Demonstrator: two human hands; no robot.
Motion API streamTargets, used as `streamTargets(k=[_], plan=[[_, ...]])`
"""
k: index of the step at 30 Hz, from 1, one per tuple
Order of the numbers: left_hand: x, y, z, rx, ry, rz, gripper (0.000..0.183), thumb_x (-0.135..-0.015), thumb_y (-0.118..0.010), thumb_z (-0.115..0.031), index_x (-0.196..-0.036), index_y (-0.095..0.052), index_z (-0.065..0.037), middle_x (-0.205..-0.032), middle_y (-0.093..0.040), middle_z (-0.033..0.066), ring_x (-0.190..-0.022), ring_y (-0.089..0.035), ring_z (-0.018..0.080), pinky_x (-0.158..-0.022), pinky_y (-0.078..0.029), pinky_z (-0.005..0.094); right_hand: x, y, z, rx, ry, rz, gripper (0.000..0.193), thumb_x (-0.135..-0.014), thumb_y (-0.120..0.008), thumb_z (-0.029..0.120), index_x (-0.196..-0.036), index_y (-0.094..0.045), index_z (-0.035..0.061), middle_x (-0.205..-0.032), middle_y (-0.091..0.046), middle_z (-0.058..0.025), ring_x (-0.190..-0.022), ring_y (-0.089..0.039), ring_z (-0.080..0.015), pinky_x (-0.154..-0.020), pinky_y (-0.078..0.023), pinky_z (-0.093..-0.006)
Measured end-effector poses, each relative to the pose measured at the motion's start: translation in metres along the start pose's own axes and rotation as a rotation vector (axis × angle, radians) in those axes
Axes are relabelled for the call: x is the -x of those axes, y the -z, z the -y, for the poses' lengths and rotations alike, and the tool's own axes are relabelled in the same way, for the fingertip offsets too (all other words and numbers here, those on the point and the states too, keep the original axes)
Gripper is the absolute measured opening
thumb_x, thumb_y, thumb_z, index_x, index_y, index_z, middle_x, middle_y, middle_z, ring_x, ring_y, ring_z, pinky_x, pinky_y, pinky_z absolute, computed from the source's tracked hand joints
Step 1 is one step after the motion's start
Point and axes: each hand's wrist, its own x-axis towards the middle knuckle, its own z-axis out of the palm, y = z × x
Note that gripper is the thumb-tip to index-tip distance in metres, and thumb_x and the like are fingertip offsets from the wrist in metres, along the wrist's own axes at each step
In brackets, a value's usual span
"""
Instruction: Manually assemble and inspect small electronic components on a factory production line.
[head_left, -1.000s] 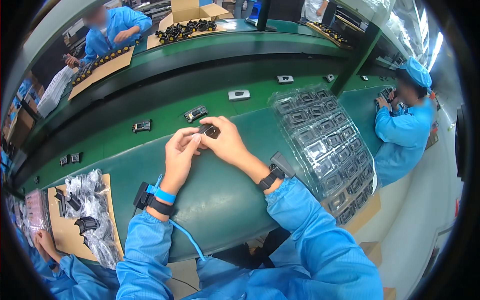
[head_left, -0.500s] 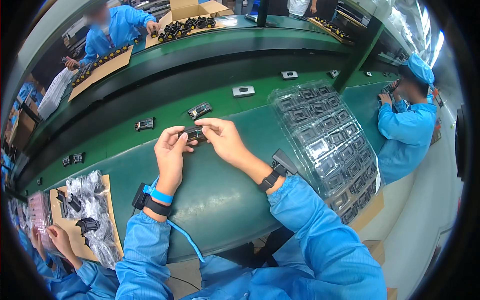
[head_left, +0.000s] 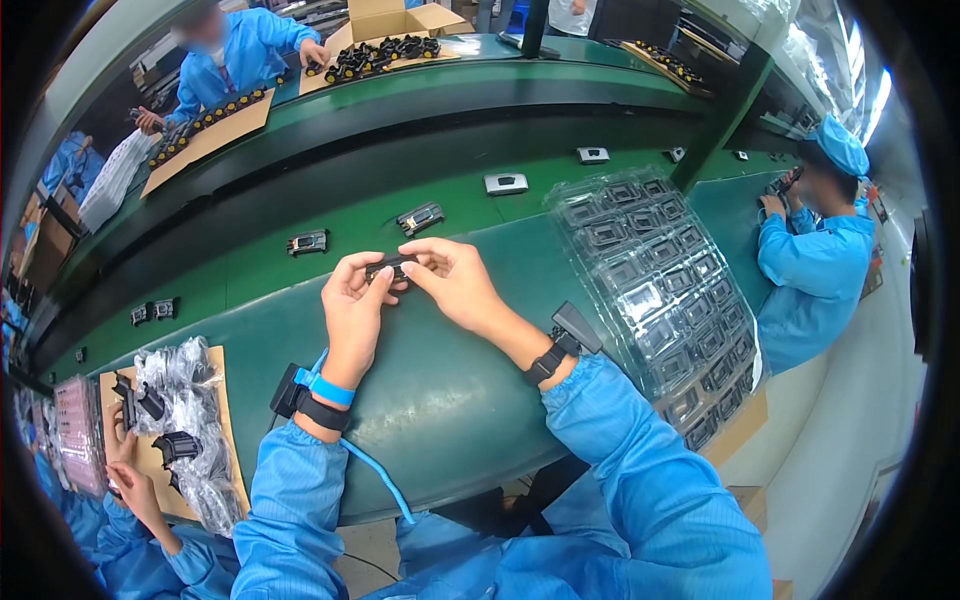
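Note:
Between my two hands is a small dark plastic housing, held above the near edge of the green bench. My left hand grips its left end with thumb and fingers. At its other end, my right hand pinches it, the thumb pressing on its face. Fingers cover most of the part, so its details are hidden. Just beyond my hands, an opened black device lies on the green belt. A similar device sits to its left. Farther right stands a silver-grey housing.
Clear plastic trays with moulded pockets lie to my right. On the left, plastic-wrapped black parts rest on cardboard beside a co-worker's hands. Other co-workers sit at right and across the line. A green post rises at the back right.
The devices on the belt have shifted right. My hands keep hold of the housing, with my right thumb now pressed on its face. The co-worker at left has reached to a black part.

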Motion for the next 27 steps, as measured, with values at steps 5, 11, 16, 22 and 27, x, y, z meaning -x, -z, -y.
streamTargets(k=[5, 11, 16, 22, 27], plan=[[-0.001, -0.002, 0.001, -0.002, 0.008, 0.046, 0.024, -0.101, -0.066, -0.003, -0.124, -0.059, -0.001, -0.109, -0.074, 0.0107, -0.091, -0.074, 0.0162, -0.073, -0.057, 0.0257, -0.002, 0.0, 0.0, -0.014, 0.031, -0.015, 0.023, -0.097, -0.072, 0.006, -0.118, -0.07, -0.0034, -0.087, -0.068, -0.0007, -0.076, -0.062, -0.0068, -0.069, -0.052, -0.0244], [-0.003, -0.002, 0.002, 0.011, -0.01, 0.032, 0.027, -0.096, -0.072, -0.001, -0.12, -0.059, -0.002, -0.105, -0.073, 0.0083, -0.091, -0.073, 0.0151, -0.073, -0.057, 0.0245, -0.007, 0.007, 0.003, 0.204, 0.024, 0.072, 0.024, -0.096, -0.074, 0.01, -0.118, -0.071, -0.001, -0.085, -0.066, 0.001, -0.075, -0.062, -0.0065, -0.069, -0.052, -0.0252], [-0.003, 0.008, 0.006, 0.023, -0.055, 0.097, 0.027, -0.094, -0.074, 0.002, -0.116, -0.06, -0.003, -0.105, -0.072, 0.0071, -0.09, -0.072, 0.0143, -0.078, -0.058, 0.026, 0.001, 0.006, 0.011, 0.049, 0.043, 0.141, 0.028, -0.103, -0.065, 0.016, -0.125, -0.069, -0.0013, -0.095, -0.07, -0.0035, -0.082, -0.064, -0.0093, -0.076, -0.054, -0.0283], [-0.007, 0.006, 0.011, -0.004, -0.058, 0.113, 0.026, -0.093, -0.074, 0.004, -0.115, -0.062, -0.003, -0.105, -0.071, 0.0066, -0.091, -0.069, 0.013, -0.076, -0.059, 0.0267, 0.093, 0.007, 0.019, 0.48, 0.18, -0.046, 0.037, -0.103, -0.062, 0.021, -0.135, -0.064, 0.0017, -0.136, -0.066, -0.0177, -0.127, -0.062, -0.032, -0.107, -0.049, -0.0429], [-0.008, 0.016, 0.013, -0.013, -0.118, 0.068, 0.028, -0.093, -0.074, 0.002, -0.118, -0.063, -0.003, -0.107, -0.07, 0.0066, -0.094, -0.069, 0.0142, -0.076, -0.059, 0.0269, 0.211, 0.021, 0.061, 0.99, 0.305, 0.172, 0.041, -0.099, -0.069, 0.024, -0.135, -0.065, 0.0054, -0.148, -0.059, -0.013, -0.144, -0.046, -0.0363, -0.118, -0.04, -0.0466]])
